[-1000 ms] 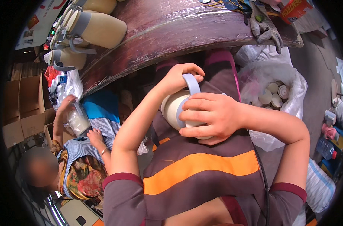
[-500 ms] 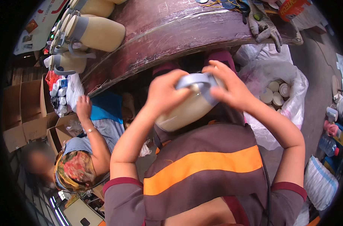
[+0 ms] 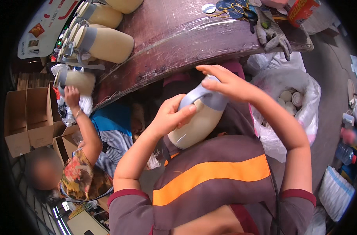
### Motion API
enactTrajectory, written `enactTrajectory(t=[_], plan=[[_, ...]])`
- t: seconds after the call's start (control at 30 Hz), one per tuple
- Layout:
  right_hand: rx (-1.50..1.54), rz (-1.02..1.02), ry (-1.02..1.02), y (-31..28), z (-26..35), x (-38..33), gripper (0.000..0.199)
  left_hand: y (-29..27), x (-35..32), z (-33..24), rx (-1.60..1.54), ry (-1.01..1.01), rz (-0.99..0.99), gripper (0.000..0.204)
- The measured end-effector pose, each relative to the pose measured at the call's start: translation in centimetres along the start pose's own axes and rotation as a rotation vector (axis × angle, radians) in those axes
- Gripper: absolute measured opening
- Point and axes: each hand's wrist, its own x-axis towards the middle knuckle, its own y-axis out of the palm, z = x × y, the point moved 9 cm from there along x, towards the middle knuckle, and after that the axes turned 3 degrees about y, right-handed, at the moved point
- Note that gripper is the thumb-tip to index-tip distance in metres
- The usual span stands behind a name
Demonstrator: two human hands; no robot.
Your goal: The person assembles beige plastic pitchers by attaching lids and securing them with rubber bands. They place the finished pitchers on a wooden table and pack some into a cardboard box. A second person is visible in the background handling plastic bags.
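A cream jug [image 3: 200,122] with a grey-blue collar and handle is tilted over my lap, its top pointing away and to the right. My left hand [image 3: 171,116] is closed around the handle. Over the jug's top lies my right hand [image 3: 231,84], its thumb at the collar and its fingers reaching across the far side. The hand covers the jug's mouth, so whether a lid sits there is hidden.
Similar jugs [image 3: 111,45] stand on the dark red table [image 3: 174,39]. A co-worker's hand [image 3: 71,96] is at one jug [image 3: 82,81]. A grey glove [image 3: 273,39] and red can [image 3: 302,12] lie far right. A plastic bag [image 3: 309,94] holds round lids [image 3: 291,102]; cardboard boxes [image 3: 17,133] stand left.
The jug has tipped a little more upright in my view and its handle has turned left. My right hand has shifted over its top. The co-worker's hand has risen to a jug.
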Motion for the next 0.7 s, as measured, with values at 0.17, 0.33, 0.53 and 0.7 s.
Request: enactTrajectory(t=[0.17,0.33,0.53,0.7], plan=[[-0.525,-0.354,-0.017,-8.0,0.6,11.2,0.077,-2.6,-0.8,-1.0,-0.229,0.151,-0.277,0.026],[-1.216,-0.507,0.033,-8.3,-2.8,15.1,0.087,-5.0,-1.0,0.4,-0.288,0.211,-0.495,0.027],[-1.010,-0.478,-0.440,-0.9,-1.3,2.3,0.054,-6.2,-1.6,3.1,-0.529,0.231,-0.488,0.052],[-0.431,-0.638,-0.423,-5.4,-1.3,0.9,0.020,-6.7,-0.9,4.0,-0.584,0.149,-0.460,0.045]])
